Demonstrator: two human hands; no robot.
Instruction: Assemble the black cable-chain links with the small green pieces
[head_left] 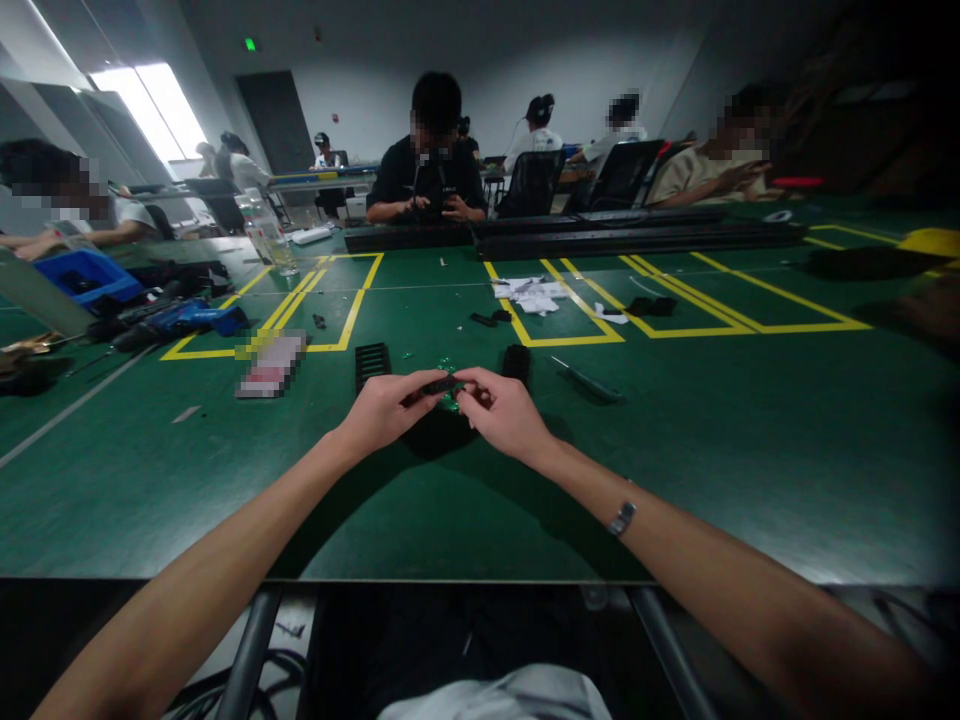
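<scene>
Between my two hands, just above the green table, is a small dark piece; its exact kind is hard to make out. My left hand grips its left end, thumb below and fingers on top. At the other end my right hand has its thumb and fingers pinched against the piece. Small shiny green bits lie on the table under my fingers. A black slotted part rests beyond my left hand, and a similar black slotted part lies behind my right hand.
A green-handled screwdriver-like tool lies to the right. Crumpled white paper sits farther back. On the left are a blurred-out flat item, a blue power tool, a blue bin and a bottle. Long black bars line the far edge; people sit beyond.
</scene>
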